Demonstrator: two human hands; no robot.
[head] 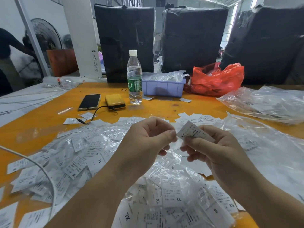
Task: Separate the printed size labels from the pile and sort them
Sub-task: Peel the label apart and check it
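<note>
Labels (79,162) lay unsorted in 1 loose pile across the table (41,119), from 6 to 9 o'clock. The right hand (218,153) pinched 1 XL label (189,131) at centre; the left hand (148,139) had its fingers curled, thumb tip near the label. No sorted stacks showed; nearly all the work remained.
</note>
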